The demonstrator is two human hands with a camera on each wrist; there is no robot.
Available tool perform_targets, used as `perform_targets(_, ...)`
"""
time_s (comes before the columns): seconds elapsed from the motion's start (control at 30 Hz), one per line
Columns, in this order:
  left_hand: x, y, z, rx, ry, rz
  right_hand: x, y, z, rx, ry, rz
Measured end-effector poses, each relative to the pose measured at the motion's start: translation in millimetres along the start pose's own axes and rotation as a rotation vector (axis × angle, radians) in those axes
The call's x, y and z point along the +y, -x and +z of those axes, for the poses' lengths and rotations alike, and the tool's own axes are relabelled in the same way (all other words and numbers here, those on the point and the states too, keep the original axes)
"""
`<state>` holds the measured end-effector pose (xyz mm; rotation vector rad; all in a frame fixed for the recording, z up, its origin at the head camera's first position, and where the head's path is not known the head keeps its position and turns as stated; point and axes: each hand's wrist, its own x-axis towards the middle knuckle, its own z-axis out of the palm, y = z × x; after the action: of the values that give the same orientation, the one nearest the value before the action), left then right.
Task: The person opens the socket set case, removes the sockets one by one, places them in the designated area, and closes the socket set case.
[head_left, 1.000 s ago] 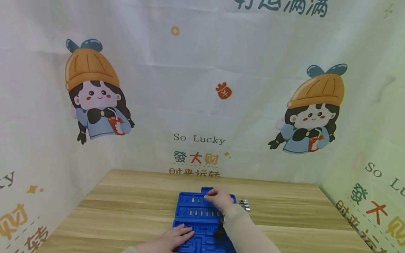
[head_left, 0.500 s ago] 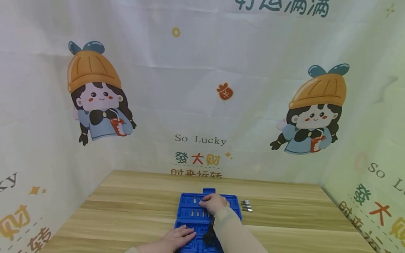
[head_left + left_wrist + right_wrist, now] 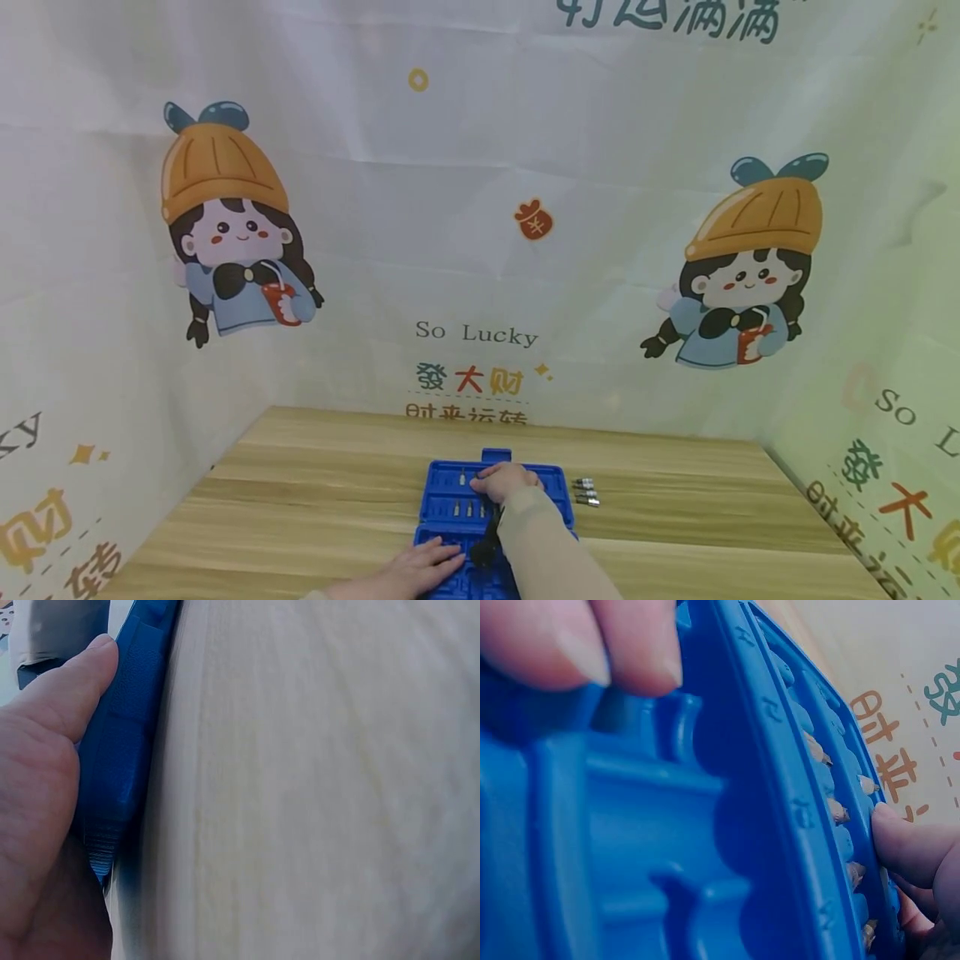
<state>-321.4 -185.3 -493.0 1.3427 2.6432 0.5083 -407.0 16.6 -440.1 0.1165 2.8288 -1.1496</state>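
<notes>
A blue plastic tool case (image 3: 555, 479) lies unfolded on the table, its slots shaped for small tools. My left hand (image 3: 420, 568) rests flat on the near half's left side; in the left wrist view its thumb (image 3: 75, 686) lies along the case edge. Bent over the far half's top row, my right hand (image 3: 504, 482) has thumb and fingers together on what looks like a silver bit socket, mostly hidden by them. One bit socket (image 3: 462, 477) stands just left of it. Several more (image 3: 838, 811) fill the row below, some covered by the right hand.
Several loose bit sockets (image 3: 587, 492) lie on the wooden table (image 3: 675, 492) right of the case. A printed cloth (image 3: 465, 250) hangs behind and at both sides. A black device (image 3: 483, 552) hangs from the right wrist above the near half.
My right hand has shifted left along the top row and now covers the second bit socket, visible earlier. The left hand stays on the case. The head view has tilted slightly.
</notes>
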Motion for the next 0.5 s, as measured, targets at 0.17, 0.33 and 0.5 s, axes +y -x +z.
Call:
perform_targets(0.17,14.6,-2.9,-7.4,-0.012,-0.066,-0.062,2,-2.0,-2,-0.027,0.003,-0.010)
perform_targets(0.33,8.5,-6.0,0.3,-0.001,-0.092,-0.078,3,-0.9,-8,-0.057,0.024,-0.050)
perform_targets(0.5,18.4,-5.2,-8.1,-0.011,-0.107,-0.088,2,-3.6,-8,-0.042,-0.010,-0.035)
